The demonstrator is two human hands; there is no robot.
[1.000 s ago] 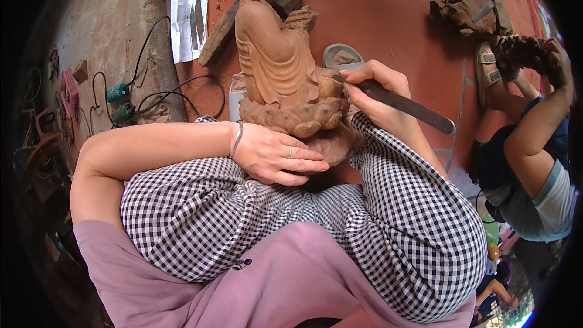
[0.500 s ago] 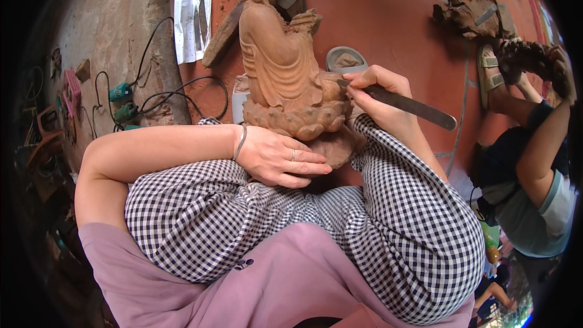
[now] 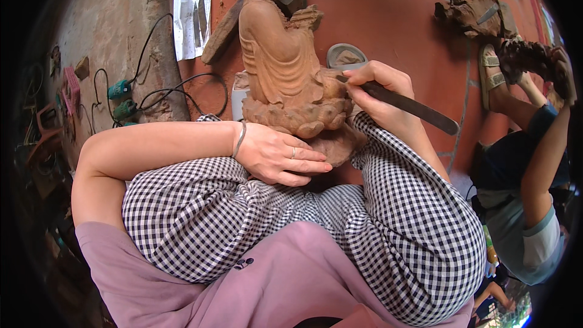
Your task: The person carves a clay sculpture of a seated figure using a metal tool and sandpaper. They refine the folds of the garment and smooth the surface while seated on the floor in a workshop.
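A brown seated figure statue (image 3: 276, 64) with draped robes stands in front of my knees on a petal-carved base (image 3: 294, 116). Under that base is a rough brown block (image 3: 334, 147). My left hand (image 3: 282, 155) lies against the lower part of the base, fingers stretched out and holding nothing. Pinched in my right hand (image 3: 385, 94) is a flat dark metal carving blade (image 3: 416, 108), its rounded end pointing lower right. The blade's tip meets the front of the statue near its knee, partly covered by my fingers.
Two green power tools (image 3: 123, 100) with black cords lie at left, by a white paper (image 3: 193, 23) with dark blades on it. A grey bowl (image 3: 346, 56) sits beyond the statue. At right, another person's sandalled foot (image 3: 493, 79) rests near a carved brown piece (image 3: 470, 15).
The carving blade and my right hand have shifted very slightly. The other person at right has moved a little. My left hand stays on the base.
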